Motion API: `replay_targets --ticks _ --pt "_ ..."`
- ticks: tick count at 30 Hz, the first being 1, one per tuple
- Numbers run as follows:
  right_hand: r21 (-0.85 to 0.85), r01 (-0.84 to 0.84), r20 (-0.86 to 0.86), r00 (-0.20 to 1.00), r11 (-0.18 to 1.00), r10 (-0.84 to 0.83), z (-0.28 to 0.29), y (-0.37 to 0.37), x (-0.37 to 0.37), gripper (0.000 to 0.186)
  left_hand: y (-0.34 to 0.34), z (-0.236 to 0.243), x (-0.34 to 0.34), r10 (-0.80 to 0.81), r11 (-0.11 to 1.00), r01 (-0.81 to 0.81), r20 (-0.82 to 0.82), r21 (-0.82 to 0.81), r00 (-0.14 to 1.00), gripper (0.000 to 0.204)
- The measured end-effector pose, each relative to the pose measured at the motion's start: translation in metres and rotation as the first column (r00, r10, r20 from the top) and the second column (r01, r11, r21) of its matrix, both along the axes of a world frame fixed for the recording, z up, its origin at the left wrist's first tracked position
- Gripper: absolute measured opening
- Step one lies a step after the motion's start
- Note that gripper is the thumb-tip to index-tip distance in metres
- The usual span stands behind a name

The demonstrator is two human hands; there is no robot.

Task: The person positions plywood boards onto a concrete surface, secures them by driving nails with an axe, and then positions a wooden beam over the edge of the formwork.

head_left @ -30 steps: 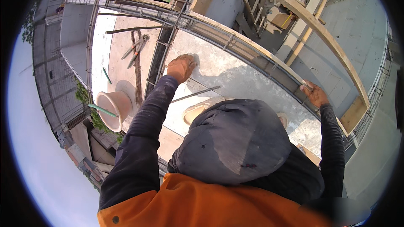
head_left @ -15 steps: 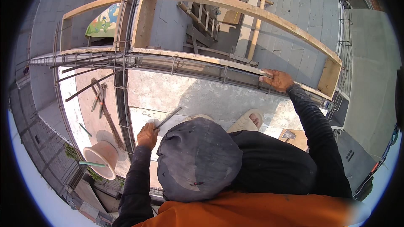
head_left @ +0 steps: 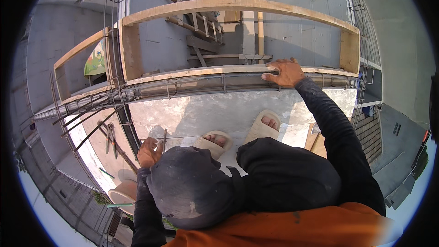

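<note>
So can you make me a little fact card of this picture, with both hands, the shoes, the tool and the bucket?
Left hand: low on the left, by a short metal rod; can't tell how firmly it holds it
Right hand: on the near edge of a wooden frame
Shoes: cream sandals, toes showing
Tool: pincers with orange grips, lying left of the left hand
Bucket: pale bucket at lower left, with a green stick at its mouth
</note>
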State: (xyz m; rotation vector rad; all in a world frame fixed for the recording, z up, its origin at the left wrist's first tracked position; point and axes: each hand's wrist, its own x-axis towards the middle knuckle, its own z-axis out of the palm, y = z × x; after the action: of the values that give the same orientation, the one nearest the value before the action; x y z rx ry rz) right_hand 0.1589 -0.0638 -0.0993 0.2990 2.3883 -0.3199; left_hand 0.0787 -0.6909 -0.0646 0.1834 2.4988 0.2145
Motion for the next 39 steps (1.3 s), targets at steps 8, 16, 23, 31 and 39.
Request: replay_targets --ticks 8,16,23,31,39 --pt "-0.148 0.172 -0.242 0.949 0.974 -0.204 -0.02 -0.002 0.012 0.083 0.189 0.046 -0.079 -0.39 0.856 0.268 0.214 0.443 0.895 0.03" --pt "-0.184 0.178 -0.368 0.9 0.967 -0.235 -0.027 -0.002 0.018 0.079 0.228 0.129 -0.032 -0.228 0.974 0.074 0.942 0.216 0.246 0.056" --pt "-0.271 0.202 -0.351 0.89 0.941 -0.292 -0.015 0.001 0.014 0.071 0.231 0.173 -0.066 -0.177 0.943 0.323 0.939 0.077 0.295 0.06" --pt "-0.317 0.209 -0.374 0.869 0.925 -0.324 -0.023 -0.007 0.018 0.064 0.231 0.083 -0.063 -0.559 0.783 0.542 0.729 0.307 0.395 0.053" --pt "-0.064 0.101 -0.218 0.969 0.993 -0.113 0.001 -0.027 0.002 0.073 0.214 -0.034 -0.143 -0.581 0.629 0.736 -0.477 0.251 0.659 0.065"
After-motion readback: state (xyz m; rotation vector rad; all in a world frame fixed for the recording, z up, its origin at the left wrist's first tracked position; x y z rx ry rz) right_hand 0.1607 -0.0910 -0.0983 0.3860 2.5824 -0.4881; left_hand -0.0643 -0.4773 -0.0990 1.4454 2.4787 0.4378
